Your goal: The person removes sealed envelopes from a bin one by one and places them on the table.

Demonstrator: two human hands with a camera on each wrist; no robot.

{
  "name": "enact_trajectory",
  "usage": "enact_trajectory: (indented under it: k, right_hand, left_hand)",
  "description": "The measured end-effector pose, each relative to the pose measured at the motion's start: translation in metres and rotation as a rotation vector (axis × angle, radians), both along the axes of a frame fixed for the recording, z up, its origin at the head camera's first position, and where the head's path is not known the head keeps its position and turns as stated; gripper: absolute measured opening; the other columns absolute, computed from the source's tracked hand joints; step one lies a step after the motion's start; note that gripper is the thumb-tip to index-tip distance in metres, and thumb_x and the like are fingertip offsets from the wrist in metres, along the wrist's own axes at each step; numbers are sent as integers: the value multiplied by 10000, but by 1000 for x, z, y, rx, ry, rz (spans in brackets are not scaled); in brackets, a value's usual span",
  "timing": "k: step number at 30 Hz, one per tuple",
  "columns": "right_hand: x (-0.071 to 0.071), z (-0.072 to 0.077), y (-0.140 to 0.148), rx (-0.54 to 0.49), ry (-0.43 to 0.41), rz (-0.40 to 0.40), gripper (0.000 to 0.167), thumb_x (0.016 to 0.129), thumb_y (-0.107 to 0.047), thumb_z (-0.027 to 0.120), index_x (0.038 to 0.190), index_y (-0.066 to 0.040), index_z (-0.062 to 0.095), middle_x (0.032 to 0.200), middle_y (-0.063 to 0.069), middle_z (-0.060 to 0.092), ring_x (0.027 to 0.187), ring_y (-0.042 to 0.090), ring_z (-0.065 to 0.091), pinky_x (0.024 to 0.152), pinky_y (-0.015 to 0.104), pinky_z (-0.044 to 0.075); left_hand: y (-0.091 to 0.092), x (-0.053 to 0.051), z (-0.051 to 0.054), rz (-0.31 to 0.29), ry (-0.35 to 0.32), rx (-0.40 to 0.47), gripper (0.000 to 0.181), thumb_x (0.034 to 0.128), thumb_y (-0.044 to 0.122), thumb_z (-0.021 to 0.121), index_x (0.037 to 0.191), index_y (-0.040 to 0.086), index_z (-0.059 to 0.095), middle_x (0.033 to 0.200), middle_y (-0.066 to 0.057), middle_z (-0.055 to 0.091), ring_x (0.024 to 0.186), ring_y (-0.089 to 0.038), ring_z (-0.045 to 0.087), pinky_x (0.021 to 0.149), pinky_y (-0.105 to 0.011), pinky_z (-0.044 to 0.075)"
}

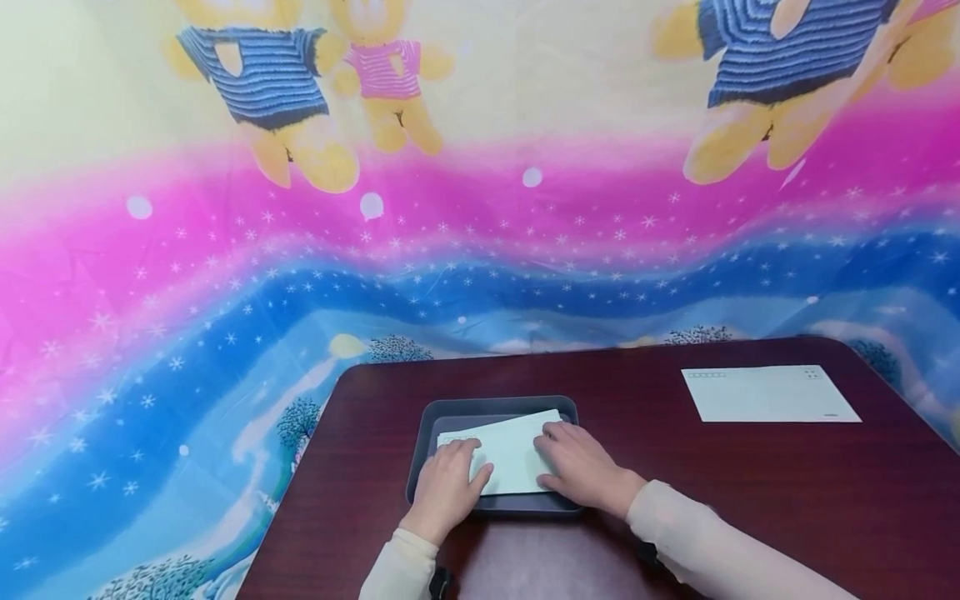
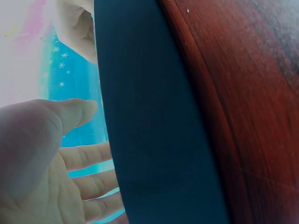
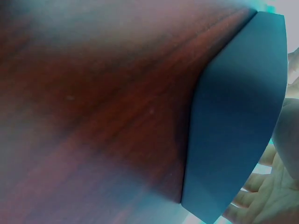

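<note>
Touching pale envelopes (image 1: 513, 462), lower centre: left hand (image 1: 447, 485), right hand (image 1: 583, 468), both loosely spread (grey tray (image 1: 472, 409) beneath). Single envelope (image 1: 771, 395), lower right.

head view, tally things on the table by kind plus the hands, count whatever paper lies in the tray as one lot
tray: 1
paper lot in the tray: 1 (sheets not countable)
envelope outside the tray: 1
hands: 2, left hand and right hand
total: 5
</note>
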State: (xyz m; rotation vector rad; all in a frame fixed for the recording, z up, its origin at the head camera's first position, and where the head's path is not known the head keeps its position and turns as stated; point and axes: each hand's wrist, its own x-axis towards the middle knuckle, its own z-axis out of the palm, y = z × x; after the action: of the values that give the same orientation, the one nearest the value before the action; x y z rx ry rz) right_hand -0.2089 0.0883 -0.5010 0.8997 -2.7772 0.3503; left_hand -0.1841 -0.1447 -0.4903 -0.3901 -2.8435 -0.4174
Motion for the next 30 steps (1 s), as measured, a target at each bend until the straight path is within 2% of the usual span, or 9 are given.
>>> enact_trajectory:
  k: [9, 13, 21, 25, 30]
  right_hand:
    - [-9, -1, -3, 13, -91, -25, 559, 783, -350, 862, 1203, -39, 666, 1153, 141, 658, 1104, 321, 619, 1005, 491, 499]
    - [-13, -4, -4, 18, -91, -28, 582, 760, -353, 877, 1205, -45, 662, 1156, 143, 648, 1100, 317, 606, 996, 492, 498]
    - [-14, -4, -5, 31, -180, -65, 697, 773, -373, 872, 1322, -30, 614, 1374, 229, 586, 1312, 410, 531, 1106, 550, 430]
    - [-16, -6, -5, 19, -154, -73, 726, 749, -384, 886, 1324, -37, 611, 1344, 208, 601, 1289, 398, 546, 1092, 543, 441]
    - [-18, -7, -6, -2, -130, -78, 748, 711, -393, 909, 1317, -64, 620, 1306, 196, 611, 1220, 375, 565, 999, 540, 482]
  left_hand:
    - [2, -4, -1, 12, -26, -12, 367, 929, 347, 710, 1186, 85, 704, 1133, -110, 732, 1038, -283, 690, 862, -470, 573]
    - [1, -5, 1, 10, -36, -4, 368, 931, 338, 710, 1192, 79, 703, 1150, -115, 730, 1056, -292, 687, 871, -481, 571]
    - [1, -6, 2, 9, -35, -8, 378, 935, 345, 706, 1204, 79, 701, 1169, -115, 729, 1074, -286, 692, 867, -475, 577]
    - [1, -6, 2, 18, -48, -4, 374, 936, 345, 704, 1205, 84, 701, 1172, -110, 729, 1084, -284, 692, 877, -475, 574]
    - [0, -7, 0, 21, -50, 4, 366, 934, 335, 709, 1201, 86, 703, 1163, -109, 731, 1072, -286, 696, 873, -476, 574]
